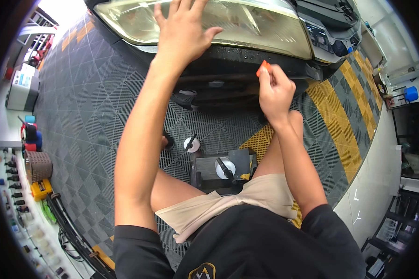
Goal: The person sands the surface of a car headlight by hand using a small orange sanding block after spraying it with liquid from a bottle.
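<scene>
A yellowed, hazy car headlight (274, 32) lies across the top of the view, with water drops along its lower edge. My left hand (184, 35) is laid over the headlight, fingers spread, holding nothing. Just below the lens and in front of the black bumper (233, 56), my right hand (277, 95) is closed, pinching a small orange piece (264, 66). Most of that piece is hidden by my fingers, so its kind cannot be told. The orange piece appears apart from the headlight glass.
Between my legs stand a white bottle with a black top (191, 144) and a grey box (205, 168) carrying a second such bottle (225, 168). Ribbed grey and yellow tiles (97, 107) cover the floor. At left are a woven basket (38, 166) and a shelf of bottles.
</scene>
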A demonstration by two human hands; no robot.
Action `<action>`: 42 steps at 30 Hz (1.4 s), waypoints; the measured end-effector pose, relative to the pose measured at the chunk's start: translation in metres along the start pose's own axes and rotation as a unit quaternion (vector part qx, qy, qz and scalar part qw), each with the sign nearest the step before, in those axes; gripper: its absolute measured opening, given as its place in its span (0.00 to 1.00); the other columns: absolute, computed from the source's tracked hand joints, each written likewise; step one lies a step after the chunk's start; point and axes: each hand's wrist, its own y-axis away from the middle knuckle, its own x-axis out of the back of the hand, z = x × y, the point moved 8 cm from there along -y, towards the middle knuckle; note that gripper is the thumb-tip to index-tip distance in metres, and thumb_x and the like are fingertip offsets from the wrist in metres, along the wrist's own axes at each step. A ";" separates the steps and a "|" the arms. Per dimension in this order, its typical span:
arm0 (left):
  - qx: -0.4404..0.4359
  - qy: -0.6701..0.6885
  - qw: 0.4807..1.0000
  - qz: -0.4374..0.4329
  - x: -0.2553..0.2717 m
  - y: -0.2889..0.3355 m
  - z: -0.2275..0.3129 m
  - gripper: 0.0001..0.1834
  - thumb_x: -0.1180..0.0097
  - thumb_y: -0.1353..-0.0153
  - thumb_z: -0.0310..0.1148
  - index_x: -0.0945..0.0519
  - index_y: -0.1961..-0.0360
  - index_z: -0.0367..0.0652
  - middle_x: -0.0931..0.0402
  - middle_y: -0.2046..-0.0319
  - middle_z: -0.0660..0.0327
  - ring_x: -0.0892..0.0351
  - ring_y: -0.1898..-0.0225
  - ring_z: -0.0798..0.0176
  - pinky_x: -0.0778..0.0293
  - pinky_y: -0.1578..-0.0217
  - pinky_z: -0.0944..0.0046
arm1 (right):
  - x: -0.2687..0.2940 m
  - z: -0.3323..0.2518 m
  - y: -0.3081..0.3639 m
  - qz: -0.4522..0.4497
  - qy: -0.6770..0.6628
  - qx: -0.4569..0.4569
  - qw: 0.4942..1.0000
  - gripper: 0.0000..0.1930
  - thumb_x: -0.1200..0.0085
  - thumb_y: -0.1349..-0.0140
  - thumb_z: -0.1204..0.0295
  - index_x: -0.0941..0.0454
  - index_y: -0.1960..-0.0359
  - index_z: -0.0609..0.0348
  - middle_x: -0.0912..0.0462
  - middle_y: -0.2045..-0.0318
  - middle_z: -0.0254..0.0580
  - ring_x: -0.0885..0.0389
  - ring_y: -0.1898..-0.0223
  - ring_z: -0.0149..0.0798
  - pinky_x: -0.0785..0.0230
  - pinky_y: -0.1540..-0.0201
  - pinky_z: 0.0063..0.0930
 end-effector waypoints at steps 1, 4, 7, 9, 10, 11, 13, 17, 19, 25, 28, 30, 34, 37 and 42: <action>-0.028 0.025 0.999 -0.014 0.001 -0.001 -0.002 0.43 0.23 0.47 0.35 0.27 0.30 0.41 0.29 0.33 0.46 0.34 0.29 0.39 0.41 0.27 0.38 | 0.003 0.005 0.012 -0.019 -0.008 -0.006 1.000 0.10 0.42 0.28 0.78 0.22 0.71 0.64 0.34 0.88 0.29 0.39 0.84 0.18 0.46 0.81 0.24; -0.064 0.070 0.995 -0.027 0.005 -0.003 -0.001 0.42 0.24 0.48 0.33 0.27 0.31 0.40 0.27 0.35 0.44 0.32 0.31 0.38 0.37 0.29 0.41 | 0.008 0.038 0.053 -0.055 -0.018 -0.077 0.995 0.10 0.43 0.28 0.78 0.21 0.71 0.64 0.33 0.86 0.24 0.40 0.83 0.15 0.49 0.80 0.21; -0.055 0.036 0.998 -0.017 0.002 -0.003 0.007 0.42 0.23 0.49 0.33 0.27 0.32 0.41 0.27 0.37 0.46 0.31 0.34 0.39 0.37 0.31 0.42 | -0.002 0.073 0.092 -0.092 -0.064 -0.134 0.985 0.10 0.43 0.27 0.78 0.22 0.71 0.64 0.33 0.85 0.22 0.39 0.82 0.14 0.49 0.80 0.19; -0.036 0.028 0.999 0.023 -0.002 -0.003 0.007 0.42 0.22 0.50 0.34 0.26 0.33 0.43 0.26 0.39 0.48 0.30 0.36 0.41 0.37 0.32 0.44 | -0.006 0.090 0.111 -0.109 -0.050 -0.151 0.981 0.10 0.43 0.27 0.78 0.22 0.71 0.64 0.32 0.85 0.23 0.40 0.82 0.14 0.49 0.80 0.19; -0.036 0.026 0.999 0.018 -0.003 -0.004 0.006 0.42 0.22 0.50 0.34 0.26 0.33 0.43 0.26 0.39 0.48 0.30 0.36 0.41 0.37 0.32 0.44 | -0.008 0.096 0.119 -0.115 -0.043 -0.159 0.980 0.10 0.43 0.27 0.78 0.22 0.71 0.64 0.33 0.85 0.22 0.40 0.82 0.14 0.50 0.80 0.19; -0.031 0.012 0.999 -0.006 -0.006 -0.005 0.004 0.42 0.22 0.51 0.35 0.26 0.33 0.43 0.26 0.40 0.49 0.30 0.36 0.42 0.38 0.32 0.44 | -0.008 0.101 0.124 -0.117 -0.044 -0.163 0.979 0.10 0.43 0.27 0.78 0.22 0.71 0.64 0.33 0.85 0.22 0.40 0.82 0.14 0.50 0.80 0.19; -0.026 -0.003 0.999 -0.033 -0.010 -0.007 -0.001 0.43 0.21 0.52 0.36 0.26 0.33 0.44 0.26 0.40 0.50 0.30 0.36 0.44 0.39 0.32 0.44 | -0.012 0.114 0.134 -0.138 -0.045 -0.190 0.971 0.11 0.43 0.27 0.78 0.22 0.71 0.64 0.33 0.85 0.22 0.40 0.83 0.15 0.50 0.80 0.20; -0.049 -0.009 0.998 -0.033 -0.011 -0.011 -0.001 0.44 0.21 0.54 0.37 0.26 0.34 0.44 0.25 0.41 0.52 0.31 0.35 0.47 0.41 0.31 0.44 | -0.020 0.126 0.127 -0.157 -0.056 -0.217 0.962 0.10 0.43 0.27 0.79 0.22 0.70 0.64 0.34 0.86 0.23 0.40 0.83 0.15 0.51 0.81 0.20; -0.045 -0.006 0.999 -0.029 -0.016 -0.012 0.005 0.45 0.20 0.55 0.37 0.26 0.34 0.43 0.26 0.41 0.52 0.31 0.35 0.46 0.42 0.31 0.43 | -0.023 0.132 0.126 -0.159 -0.051 -0.212 0.963 0.10 0.43 0.27 0.79 0.22 0.70 0.64 0.34 0.86 0.23 0.40 0.83 0.15 0.50 0.81 0.20; -0.028 0.024 0.999 0.032 -0.020 -0.011 0.014 0.45 0.20 0.57 0.36 0.27 0.34 0.44 0.30 0.39 0.47 0.34 0.36 0.42 0.40 0.31 0.43 | -0.031 0.135 0.131 -0.172 -0.061 -0.226 0.957 0.10 0.43 0.28 0.79 0.23 0.71 0.64 0.34 0.86 0.23 0.40 0.83 0.15 0.50 0.81 0.20; -0.021 0.026 0.999 0.023 -0.018 -0.011 0.010 0.46 0.20 0.56 0.35 0.27 0.34 0.45 0.31 0.39 0.47 0.34 0.36 0.42 0.40 0.31 0.42 | -0.031 0.132 0.131 -0.172 -0.063 -0.226 0.957 0.10 0.43 0.28 0.79 0.23 0.71 0.64 0.34 0.86 0.23 0.40 0.83 0.15 0.50 0.81 0.20; -0.013 0.021 1.000 0.009 -0.017 -0.012 0.012 0.46 0.20 0.56 0.35 0.27 0.33 0.45 0.31 0.39 0.47 0.35 0.36 0.42 0.40 0.31 0.42 | -0.030 0.129 0.130 -0.169 -0.063 -0.218 0.959 0.10 0.43 0.28 0.79 0.23 0.71 0.64 0.33 0.86 0.23 0.40 0.83 0.15 0.50 0.81 0.20; -0.005 0.019 1.000 0.008 -0.018 -0.012 0.017 0.47 0.20 0.56 0.35 0.27 0.32 0.45 0.31 0.39 0.47 0.35 0.35 0.42 0.40 0.31 0.42 | -0.034 0.125 0.130 -0.174 -0.082 -0.230 0.954 0.10 0.43 0.27 0.79 0.23 0.71 0.64 0.33 0.85 0.23 0.40 0.83 0.15 0.50 0.81 0.20; -0.013 0.008 1.000 0.017 -0.015 -0.013 0.020 0.48 0.19 0.56 0.36 0.27 0.32 0.44 0.31 0.39 0.46 0.35 0.35 0.41 0.41 0.31 0.41 | -0.037 0.123 0.133 -0.183 -0.090 -0.229 0.952 0.10 0.43 0.27 0.79 0.23 0.71 0.64 0.33 0.85 0.23 0.40 0.83 0.15 0.50 0.81 0.20; -0.047 0.013 0.998 0.032 -0.015 -0.012 0.016 0.48 0.18 0.57 0.37 0.27 0.32 0.43 0.31 0.40 0.46 0.35 0.36 0.41 0.42 0.32 0.41 | -0.041 0.119 0.134 -0.181 -0.098 -0.230 0.951 0.11 0.43 0.27 0.79 0.23 0.71 0.64 0.33 0.85 0.23 0.41 0.83 0.15 0.51 0.81 0.20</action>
